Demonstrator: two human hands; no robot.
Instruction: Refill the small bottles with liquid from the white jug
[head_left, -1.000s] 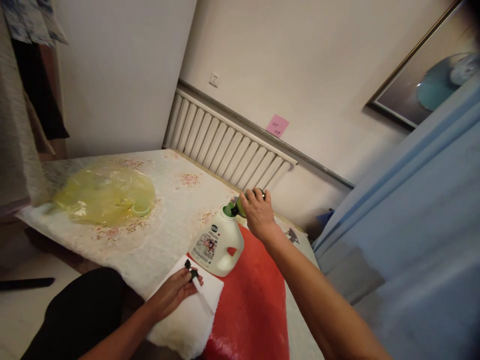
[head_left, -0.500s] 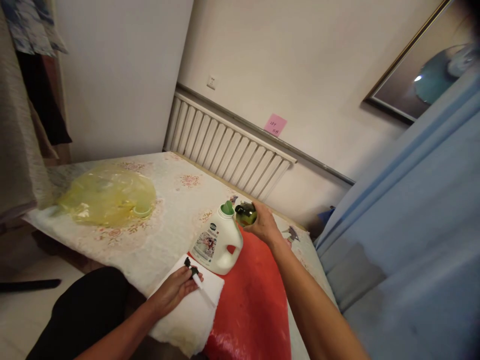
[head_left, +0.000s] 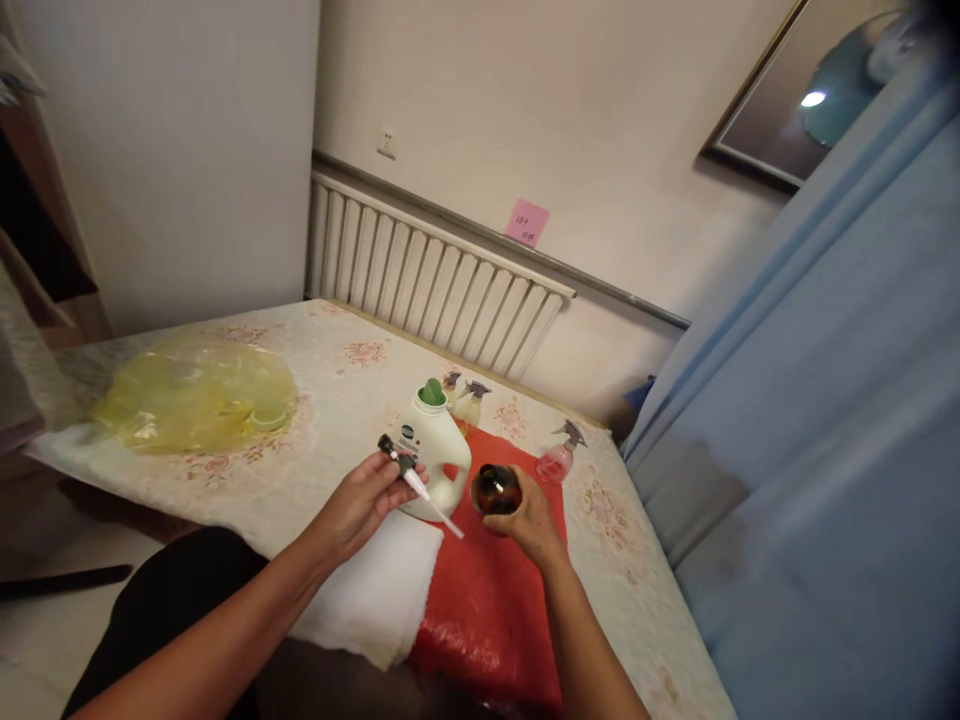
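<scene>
My left hand [head_left: 373,498] is closed around the dark head of a pump dispenser top [head_left: 405,463], whose white tube slants down to the right. Fingers of my right hand [head_left: 531,517] wrap the side of a dark amber bottle [head_left: 496,490] above the red sheet [head_left: 495,600]. The bottle's dark mouth faces up toward me. Between and behind my hands stands a large white detergent jug [head_left: 442,450] with a green spout [head_left: 432,392] in its neck. A folded white cloth [head_left: 375,590] lies under my left forearm.
Spray bottles with dark triggers stand behind the jug, one yellowish [head_left: 471,405]. A pink spray bottle [head_left: 556,458] is on the right. A yellow plastic bag [head_left: 195,395] lies on the flowered tablecloth [head_left: 365,353]. A radiator [head_left: 435,275] and a blue curtain [head_left: 817,420] border the table.
My right hand has brought the amber bottle from beside the jug's neck down toward me over the red sheet. My left hand has raised the pump top, its tube nearing the bottle.
</scene>
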